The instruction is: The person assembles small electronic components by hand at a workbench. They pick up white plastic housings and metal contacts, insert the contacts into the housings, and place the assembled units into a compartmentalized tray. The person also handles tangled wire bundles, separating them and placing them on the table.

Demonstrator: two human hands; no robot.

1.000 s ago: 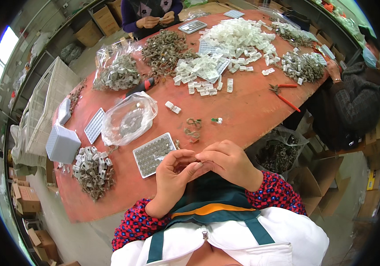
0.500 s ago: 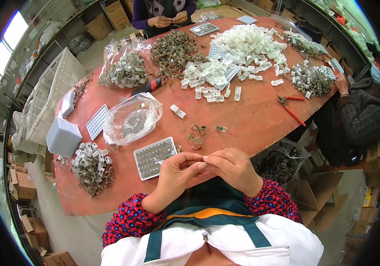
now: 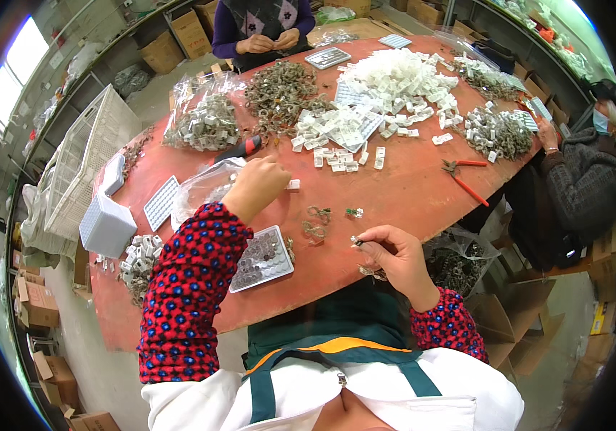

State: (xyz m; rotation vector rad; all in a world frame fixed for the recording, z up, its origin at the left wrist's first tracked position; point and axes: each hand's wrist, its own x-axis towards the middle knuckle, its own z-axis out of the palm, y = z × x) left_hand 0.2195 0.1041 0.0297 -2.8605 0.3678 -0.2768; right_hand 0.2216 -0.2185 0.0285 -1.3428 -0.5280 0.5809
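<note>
My left hand (image 3: 261, 184) reaches out over the table, fingers bent down beside a small white plastic casing (image 3: 293, 184); its fingertips are partly hidden. Near the table's front edge, my right hand (image 3: 398, 260) pinches a small wired part (image 3: 357, 241) with a white and dark tip. Thin wire (image 3: 373, 273) hangs below those fingers. Between the hands lie coiled wires (image 3: 315, 224) and a small green-and-white piece (image 3: 354, 212). Under my left forearm stands a white tray of round, clear-looking pieces (image 3: 265, 256). An open plastic bag (image 3: 200, 188) lies partly behind that arm.
White casings (image 3: 401, 79) and wired parts (image 3: 283, 90) are heaped farther back. Red-handled pliers (image 3: 464, 179) lie at right, and a black-and-red tool (image 3: 240, 149) lies by the bag. Stacked trays (image 3: 107, 224) stand at left. Two co-workers sit around the table.
My hands were together at the front edge and have parted. The left has moved forward to the white casings; the right has shifted slightly right, keeping the small wired part.
</note>
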